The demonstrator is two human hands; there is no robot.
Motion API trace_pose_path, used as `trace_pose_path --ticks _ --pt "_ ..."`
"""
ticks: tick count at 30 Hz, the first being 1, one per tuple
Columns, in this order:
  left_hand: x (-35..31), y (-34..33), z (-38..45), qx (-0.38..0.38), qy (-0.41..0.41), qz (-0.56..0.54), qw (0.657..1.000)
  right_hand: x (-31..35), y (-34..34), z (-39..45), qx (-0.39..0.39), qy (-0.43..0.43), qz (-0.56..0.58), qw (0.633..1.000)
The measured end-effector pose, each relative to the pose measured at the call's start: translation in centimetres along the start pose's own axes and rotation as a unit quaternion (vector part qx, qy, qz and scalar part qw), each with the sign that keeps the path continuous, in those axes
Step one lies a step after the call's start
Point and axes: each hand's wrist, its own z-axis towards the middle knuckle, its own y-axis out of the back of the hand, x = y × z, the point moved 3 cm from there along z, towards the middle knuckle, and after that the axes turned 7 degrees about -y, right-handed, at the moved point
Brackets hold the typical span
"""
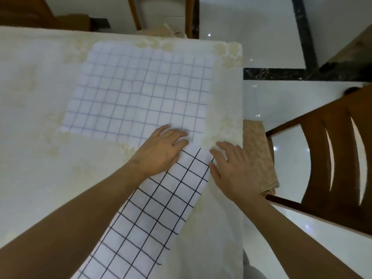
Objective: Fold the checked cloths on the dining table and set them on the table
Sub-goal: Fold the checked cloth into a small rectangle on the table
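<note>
Glossy white floor tiles [261, 27] with a dark marble strip [302, 74] fill the right and top of the frame, beyond the dining table [30, 117], whose cream cover with faint pale-yellow flower shapes takes up the left and centre. At the right edge stands a brown wooden chair [332, 158] with curved back slats, and a beige patterned seat cushion [257, 156] shows between it and the table edge. Another chair [161, 13] is partly visible at the top centre.

Upper centre on the table lies a white cloth with thin blue-violet checks [138, 93], spread flat, its edges roughly square. Below it, running from the centre down to the lower left of the frame, lies a second white cloth with bolder black checks [161, 202], a long strip whose upper end reaches the lower right corner of the blue-checked one.

Both bare forearms come in from the bottom corners. The left hand [161, 150] rests palm down where the two cloths meet, fingers slightly bent and a little spread, their tips on the blue-checked cloth. The right hand [229, 168] lies flat just beside the black-checked cloth's upper right edge, fingers straight and apart, with the thumb side touching that edge.
</note>
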Motion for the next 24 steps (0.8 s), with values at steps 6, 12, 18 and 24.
trace_pose_path --ticks 6,12,18,24 --pt "1.2 -0.4 2.1 0.021 -0.024 -0.011 0.999 0.6 -0.5 0.7 0.000 -0.040 -0.005 0.999" --pt "2.4 -1.2 2.9 0.051 -0.020 0.003 0.999 0.7 -0.9 1.1 0.013 -0.050 -0.009 0.999" --pt "2.9 -1.8 3.3 0.067 -0.027 -0.010 0.997 0.9 -1.3 1.7 0.027 -0.067 -0.015 0.997" --pt "2.7 -2.2 3.7 0.082 -0.031 -0.006 0.996 1.1 -2.1 2.5 0.075 -0.088 -0.054 0.992"
